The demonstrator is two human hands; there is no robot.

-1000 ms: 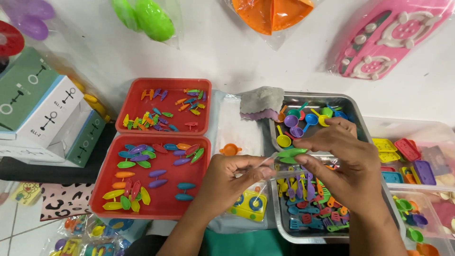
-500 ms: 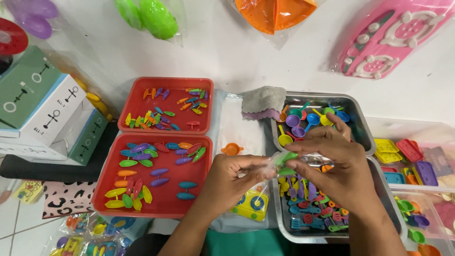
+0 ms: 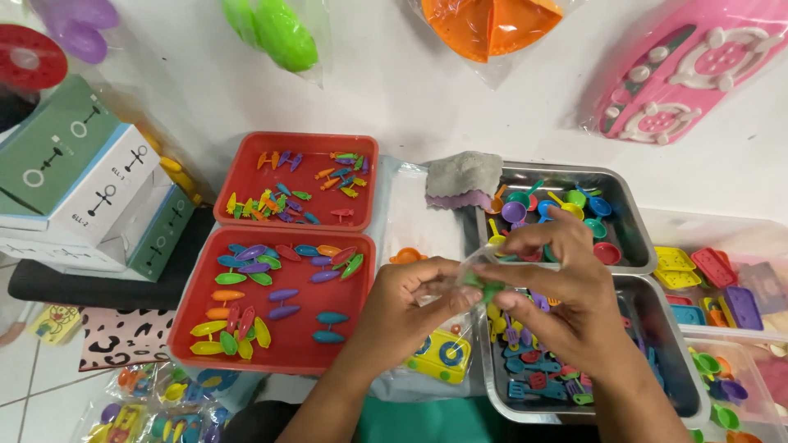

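Your left hand [image 3: 406, 299] pinches the mouth of a small clear bag [image 3: 460, 275] between thumb and curled fingers, and your right hand [image 3: 558, 291] closes thumb and forefinger on a green boat-shaped piece [image 3: 491, 289] right at that opening. Both hands meet above the gap between the lower red tray [image 3: 185, 324] and the near metal tray [image 3: 698, 394]. How much of the green piece is already inside the plastic cannot be told, as your fingers cover most of it.

To do this well, keep the left grip light and near the rim, so the film stays spread rather than creased shut. Turn the green piece so its pointed end leads (a blunt side will likely catch the plastic). Loosen the right thumb only once the piece sits past the rim, or it may drop among the small spatulas [image 3: 525, 373] in the near metal tray below. Hold the bag upright and slightly raised, so it does not drag over the yellow toy stove [image 3: 439, 354] lying just under your left wrist.

The lower red tray, just left of your left hand, holds the loose boat pieces [image 3: 246, 316] in many colours; the upper red tray [image 3: 246, 184] holds smaller ones. The far metal tray [image 3: 628, 205] holds little pans and ladles, with a grey cloth [image 3: 464, 176] beside it. Stacked boxes [image 3: 82, 189] stand well off to the left.
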